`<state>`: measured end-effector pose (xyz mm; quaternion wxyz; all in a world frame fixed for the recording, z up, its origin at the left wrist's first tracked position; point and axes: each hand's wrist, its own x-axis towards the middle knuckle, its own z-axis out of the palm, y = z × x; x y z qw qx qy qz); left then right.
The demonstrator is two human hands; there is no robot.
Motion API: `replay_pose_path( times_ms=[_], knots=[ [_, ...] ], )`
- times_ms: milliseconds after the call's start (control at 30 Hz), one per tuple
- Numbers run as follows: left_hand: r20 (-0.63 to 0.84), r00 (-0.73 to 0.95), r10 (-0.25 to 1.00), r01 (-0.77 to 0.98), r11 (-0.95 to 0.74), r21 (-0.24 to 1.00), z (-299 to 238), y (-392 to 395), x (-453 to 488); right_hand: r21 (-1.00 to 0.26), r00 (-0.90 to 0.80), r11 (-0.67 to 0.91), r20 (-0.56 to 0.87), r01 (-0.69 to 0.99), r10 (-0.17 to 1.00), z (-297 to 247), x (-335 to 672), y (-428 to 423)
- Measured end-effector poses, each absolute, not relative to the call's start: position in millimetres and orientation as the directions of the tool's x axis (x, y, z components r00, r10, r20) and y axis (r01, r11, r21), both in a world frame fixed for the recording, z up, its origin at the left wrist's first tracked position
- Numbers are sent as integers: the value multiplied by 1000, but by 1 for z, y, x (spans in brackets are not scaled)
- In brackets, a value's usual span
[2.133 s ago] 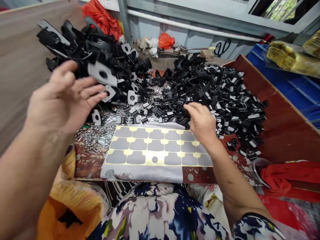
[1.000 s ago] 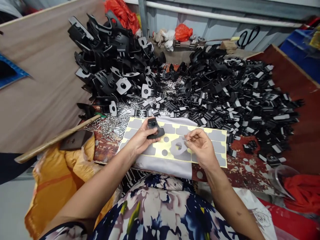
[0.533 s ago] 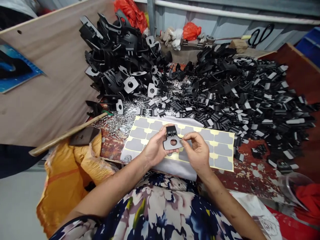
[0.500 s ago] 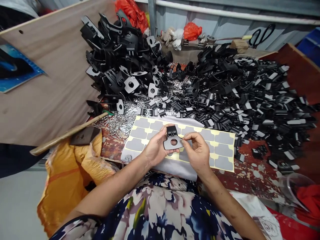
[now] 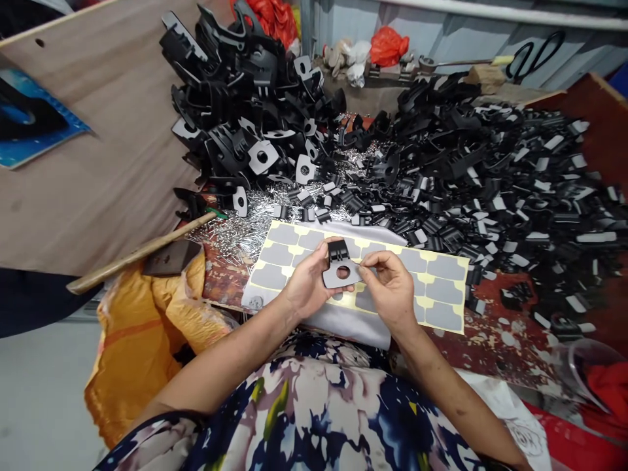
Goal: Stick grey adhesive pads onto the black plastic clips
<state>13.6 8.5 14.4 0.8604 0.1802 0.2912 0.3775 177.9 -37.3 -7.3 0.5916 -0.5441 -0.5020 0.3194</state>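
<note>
My left hand [image 5: 310, 280] holds a black plastic clip part [image 5: 337, 250] with hinge-like ribs at its top. A flat grey pad [image 5: 334, 278] with a round hole covers its lower face. My right hand [image 5: 391, 288] has thumb and forefinger pinched at the right edge of this pad; the exact contact is partly hidden by the fingertips. Beneath both hands lies a yellowish backing sheet [image 5: 465, 288] bearing rows of grey stickers [image 5: 444, 291]. The sheet rests on a light grey cloth [image 5: 353, 327].
Black clip parts [image 5: 220, 150] are heaped at the back left, smaller black pieces [image 5: 490, 176] across the right. Between them spread loose metal pins [image 5: 235, 232]. A wooden-handled tool [image 5: 142, 255] lies left, above an orange sack [image 5: 132, 366]. A clear plastic tub [image 5: 574, 366] stands front right.
The camera view has shifted slightly, so the scene sits a little farther right and higher. Both hands keep nearly the same grip on the clip part.
</note>
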Motion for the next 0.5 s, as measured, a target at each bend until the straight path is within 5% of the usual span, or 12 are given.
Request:
replay_pose_path(
  times_ms=[500],
  knots=[
    [-351, 537, 767, -533, 631, 563, 12, 3, 10, -933, 260, 219, 296, 286, 919, -11, 177, -44]
  ],
)
